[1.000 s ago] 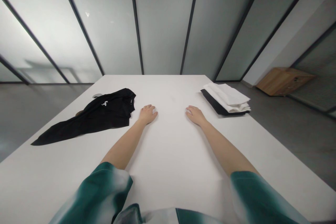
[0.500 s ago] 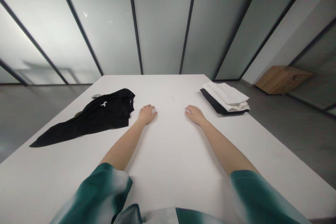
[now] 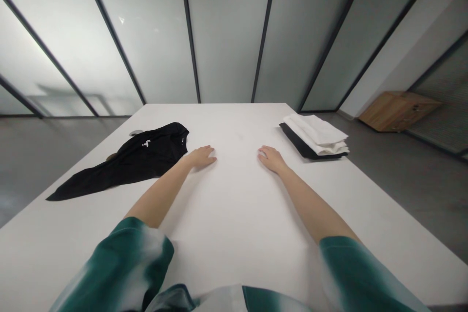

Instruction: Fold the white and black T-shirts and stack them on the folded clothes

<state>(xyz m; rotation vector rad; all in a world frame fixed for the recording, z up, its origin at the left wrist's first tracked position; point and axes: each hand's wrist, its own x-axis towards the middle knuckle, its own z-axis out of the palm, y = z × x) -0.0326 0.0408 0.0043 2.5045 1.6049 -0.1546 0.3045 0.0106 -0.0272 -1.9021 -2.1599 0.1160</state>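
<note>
My left hand (image 3: 202, 157) is just above the white table (image 3: 234, 214), fingers apart and holding nothing. Close to its left lies a black T-shirt (image 3: 146, 158) with a small white print, spread long toward the near left; my left forearm covers its near right corner. On the table to the right of centre rests my right hand (image 3: 272, 159), its fingers stretched out and bare of any object. Farther right is a stack of folded white cloth (image 3: 318, 132) lying on a folded black cloth (image 3: 302, 146).
Behind the black T-shirt a small pale round object (image 3: 136, 132) and a brownish one (image 3: 111, 156) partly show at the table's left edge. A wooden cabinet (image 3: 397, 111) stands on the floor at the right. Frosted glass panels (image 3: 226, 34) rise behind the table.
My left hand has turned and shifted slightly left, its forearm swinging out over the shirt's near corner. My right hand stays where it was. The cloths have not moved.
</note>
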